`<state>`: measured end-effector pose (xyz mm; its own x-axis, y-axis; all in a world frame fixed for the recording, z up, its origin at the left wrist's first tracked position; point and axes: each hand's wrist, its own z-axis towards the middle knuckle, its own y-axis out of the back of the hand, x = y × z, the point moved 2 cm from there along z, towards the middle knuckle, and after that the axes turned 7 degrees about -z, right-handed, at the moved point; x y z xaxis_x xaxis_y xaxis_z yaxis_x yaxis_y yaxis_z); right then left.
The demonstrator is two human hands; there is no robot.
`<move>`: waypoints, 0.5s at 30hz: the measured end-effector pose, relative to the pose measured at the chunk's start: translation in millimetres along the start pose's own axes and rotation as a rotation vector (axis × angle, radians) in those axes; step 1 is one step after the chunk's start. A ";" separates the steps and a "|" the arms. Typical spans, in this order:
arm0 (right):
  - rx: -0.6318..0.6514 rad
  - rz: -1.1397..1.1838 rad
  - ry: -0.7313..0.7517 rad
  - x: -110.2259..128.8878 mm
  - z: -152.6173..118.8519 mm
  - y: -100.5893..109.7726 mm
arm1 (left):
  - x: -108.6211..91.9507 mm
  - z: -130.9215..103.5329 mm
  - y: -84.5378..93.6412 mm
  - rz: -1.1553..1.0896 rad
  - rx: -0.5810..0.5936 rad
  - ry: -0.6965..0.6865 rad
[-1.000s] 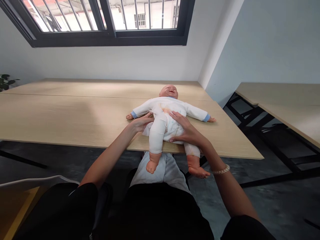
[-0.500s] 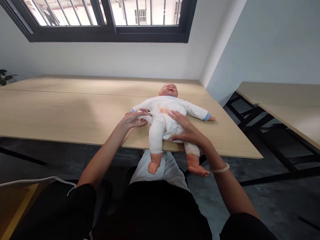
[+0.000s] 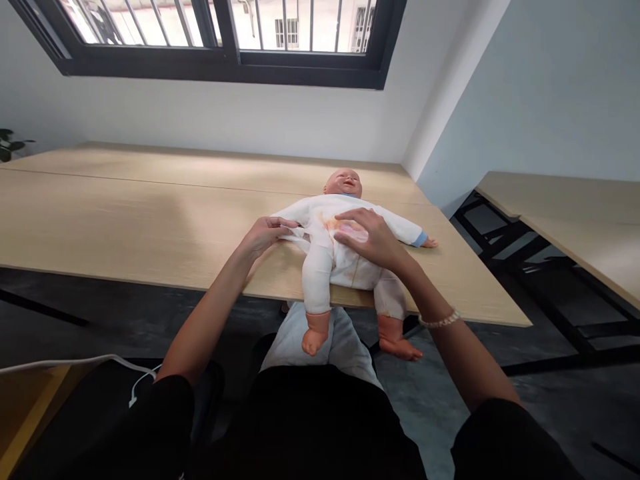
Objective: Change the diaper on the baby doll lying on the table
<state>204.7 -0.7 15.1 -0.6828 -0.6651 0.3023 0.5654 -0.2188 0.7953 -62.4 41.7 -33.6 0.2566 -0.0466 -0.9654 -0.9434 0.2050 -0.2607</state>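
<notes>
A baby doll (image 3: 316,267) in a white outfit with blue cuffs lies on its back, its feet hanging past the table's front edge. A white diaper (image 3: 353,267) is around its hips, and orange stains mark the cloth at its belly. Beside the doll's hip, my left hand (image 3: 270,235) pinches a white diaper tab (image 3: 299,232) pulled out to the left. My right hand (image 3: 373,237) is over the diaper's front with thumb and fingers apart; a pinkish patch shows between them.
The doll rests on a light wooden table (image 3: 125,227) below a barred window (image 3: 300,33). A second table (image 3: 590,213) stands at the right. At the lower left is a white cable (image 3: 75,362).
My right hand has moved up from the diaper's side to the belly area, its fingers lifted. My left hand's fingers have drawn together on the tab. The view has shifted slightly.
</notes>
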 end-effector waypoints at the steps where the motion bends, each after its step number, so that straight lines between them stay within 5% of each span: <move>1: -0.009 0.018 0.010 4.9 12.3 -3.1 | 0.1 0.4 -0.2 -0.020 -0.002 -0.017; 8: 0.233 -0.135 0.043 42.3 79.2 -48.0 | 1.7 2.8 0.1 -0.131 -0.004 -0.155; 15: 0.182 0.009 -0.092 35.2 82.2 -67.6 | -0.4 0.1 -3.8 -0.263 -0.014 -0.148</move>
<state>104.4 49.4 15.2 -0.7222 -0.5970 0.3495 0.4841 -0.0753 0.8717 -58.9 41.0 -32.3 0.5192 0.0467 -0.8534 -0.8432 0.1911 -0.5025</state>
